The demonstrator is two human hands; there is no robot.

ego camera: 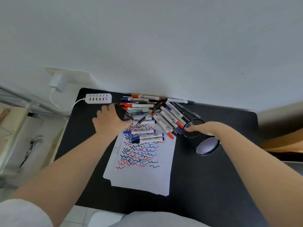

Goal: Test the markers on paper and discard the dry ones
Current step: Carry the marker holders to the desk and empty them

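Markers [144, 102] lie dumped across the paper [139, 174] — your left hand [109, 123] and right hand [199, 128] each grip a tipped mesh cup [191, 130].

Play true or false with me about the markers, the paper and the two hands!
1. The paper is blank. False: red, blue and black squiggles cover it.
2. The right hand grips a black mesh pen cup tipped on its side. True.
3. The markers all stand inside a cup. False: they lie spilled across the black table and the paper's top.
4. The left hand holds another dark mesh cup. True.
5. A white power strip lies near the wall. True.
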